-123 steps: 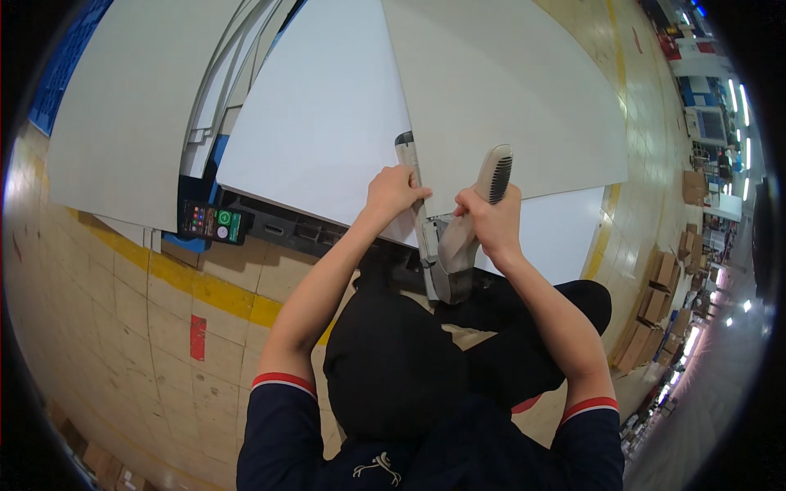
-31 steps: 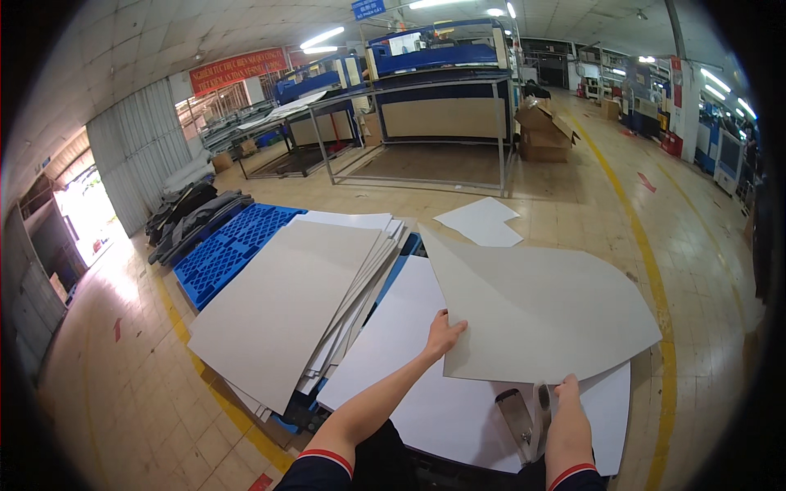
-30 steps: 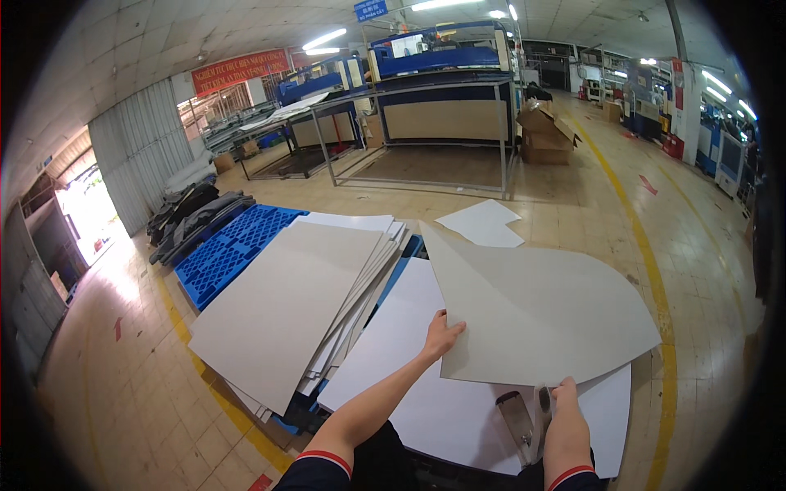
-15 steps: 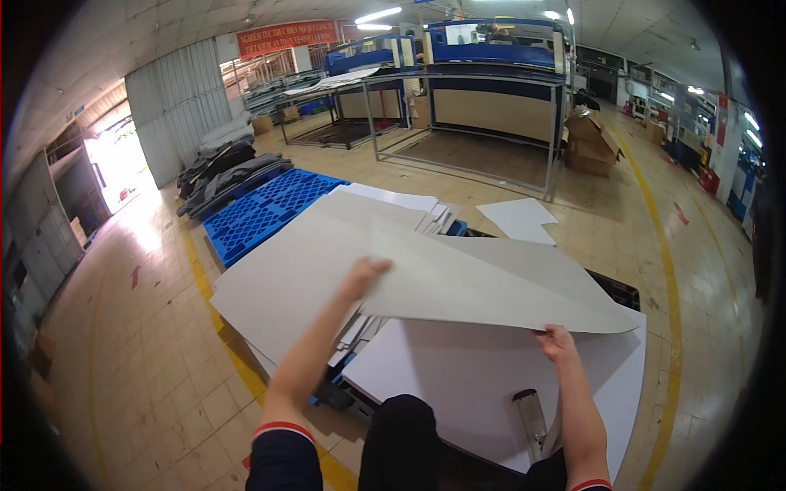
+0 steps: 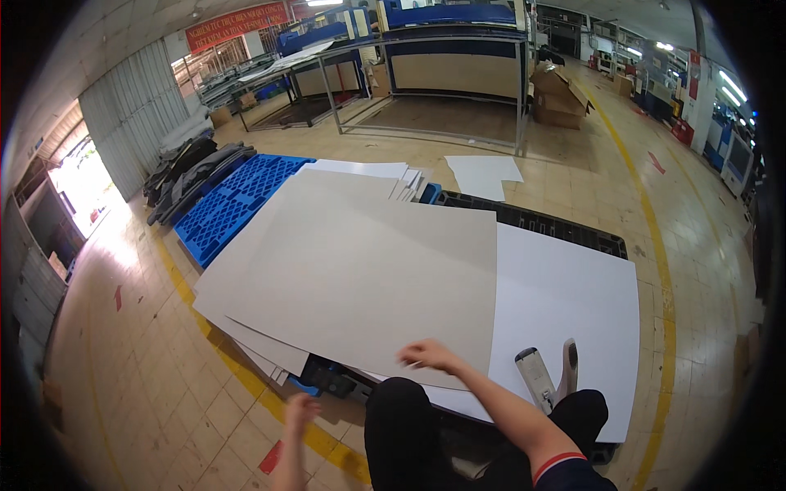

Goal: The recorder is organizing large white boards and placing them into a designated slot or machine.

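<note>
A large grey-beige board sheet (image 5: 393,262) lies flat, its right part over a white sheet (image 5: 565,295) and its left part over other sheets. My right hand (image 5: 429,355) is just above its near edge, fingers loosely bent and apart, holding nothing. Lower and further left, my left hand (image 5: 302,409) is off the sheets beside the near corner of the stack, slightly blurred, its fingers loosely curled with nothing seen in them. A two-armed hand tool (image 5: 536,378) with a metal body and a grey handle rests on the white sheet by my right knee.
Black pallets (image 5: 532,221) show under the sheets. A blue pallet (image 5: 241,200) stands at the far left, near a pile of dark cloth (image 5: 192,176). One white offcut (image 5: 483,176) lies on the tiled floor. Behind are a metal-frame table (image 5: 426,135) and a cardboard box (image 5: 559,98).
The raised grey sheet has come down flat, over part of the white one. Both hands have let go; the left moved down toward me, the right moved left. The view has tilted down.
</note>
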The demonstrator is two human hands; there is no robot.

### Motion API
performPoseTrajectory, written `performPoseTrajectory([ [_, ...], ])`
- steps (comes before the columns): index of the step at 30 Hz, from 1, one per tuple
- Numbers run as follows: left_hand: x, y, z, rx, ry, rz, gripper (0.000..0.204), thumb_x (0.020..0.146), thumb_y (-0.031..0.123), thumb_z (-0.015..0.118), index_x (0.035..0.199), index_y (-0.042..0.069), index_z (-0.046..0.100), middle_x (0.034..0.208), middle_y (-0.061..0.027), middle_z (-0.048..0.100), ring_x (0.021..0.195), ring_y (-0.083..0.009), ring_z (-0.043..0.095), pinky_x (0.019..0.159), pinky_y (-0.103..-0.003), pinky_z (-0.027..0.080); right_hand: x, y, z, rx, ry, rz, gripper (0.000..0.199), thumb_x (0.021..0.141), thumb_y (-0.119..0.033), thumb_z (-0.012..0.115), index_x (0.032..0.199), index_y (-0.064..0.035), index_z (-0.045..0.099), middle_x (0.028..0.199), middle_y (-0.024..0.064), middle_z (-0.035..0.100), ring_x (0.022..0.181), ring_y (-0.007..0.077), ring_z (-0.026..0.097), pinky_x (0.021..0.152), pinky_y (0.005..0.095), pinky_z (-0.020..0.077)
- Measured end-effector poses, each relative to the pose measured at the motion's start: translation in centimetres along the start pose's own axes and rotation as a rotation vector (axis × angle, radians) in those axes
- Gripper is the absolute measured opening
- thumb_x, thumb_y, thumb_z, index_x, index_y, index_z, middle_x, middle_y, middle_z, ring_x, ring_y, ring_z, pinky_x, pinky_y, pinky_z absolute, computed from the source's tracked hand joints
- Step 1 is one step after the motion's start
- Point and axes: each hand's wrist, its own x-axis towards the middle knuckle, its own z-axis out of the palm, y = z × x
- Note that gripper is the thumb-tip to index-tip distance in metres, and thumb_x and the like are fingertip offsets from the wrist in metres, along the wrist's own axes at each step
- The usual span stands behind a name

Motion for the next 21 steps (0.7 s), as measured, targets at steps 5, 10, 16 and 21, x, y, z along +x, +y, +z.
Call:
performPoseTrajectory([
  [5,0.9,-5.0,16.4,-0.379,0.085,-0.001,0.035,0.084,0.023,0.055,0.113,0.006,0.049,0.103,-0.0104,0.054,0.087,-0.0241,0.058,0.072,-0.032,0.047,-4.2,13.6,-12.1,-0.614,1.426,0.131,0.030,0.073,-0.024,0.058,0.092,-0.0008,0.061,0.083,0.0193,0.062,0.080,0.0297,0.061,0.070,0.0338,0.0479],
  [10,7.0,-2.6,26.7,-0.593,0.208,-0.071,0.018,0.078,0.018,0.059,0.092,0.010,0.052,0.076,-0.0016,0.048,0.065,-0.0136,0.049,0.052,-0.027,0.043,-8.7,20.9,-19.0,-0.393,1.273,0.397,0.035,0.072,-0.031,0.061,0.088,-0.0008,0.055,0.081,0.0135,0.057,0.071,0.0237,0.055,0.057,0.0351,0.0451],
  [16,10.3,-1.8,23.1,-0.349,0.362,-0.265,0.033,0.074,0.021,0.062,0.099,0.002,0.050,0.089,-0.0126,0.052,0.079,-0.0225,0.054,0.066,-0.036,0.047,-5.5,15.6,-12.1,0.413,1.062,0.494,0.027,0.076,-0.033,0.061,0.073,-0.0085,0.049,0.058,0.0001,0.046,0.045,0.0100,0.044,0.039,0.0247,0.0345],
  [21,10.2,-1.8,24.8,-0.019,0.879,-0.235,0.049,0.068,0.022,0.066,0.106,0.002,0.044,0.103,-0.0188,0.052,0.095,-0.0311,0.054,0.081,-0.040,0.045,-6.3,16.9,-13.7,0.525,0.994,0.445,0.026,0.075,-0.032,0.063,0.072,-0.0110,0.049,0.057,-0.0020,0.043,0.044,0.0081,0.041,0.037,0.0217,0.0324],
])
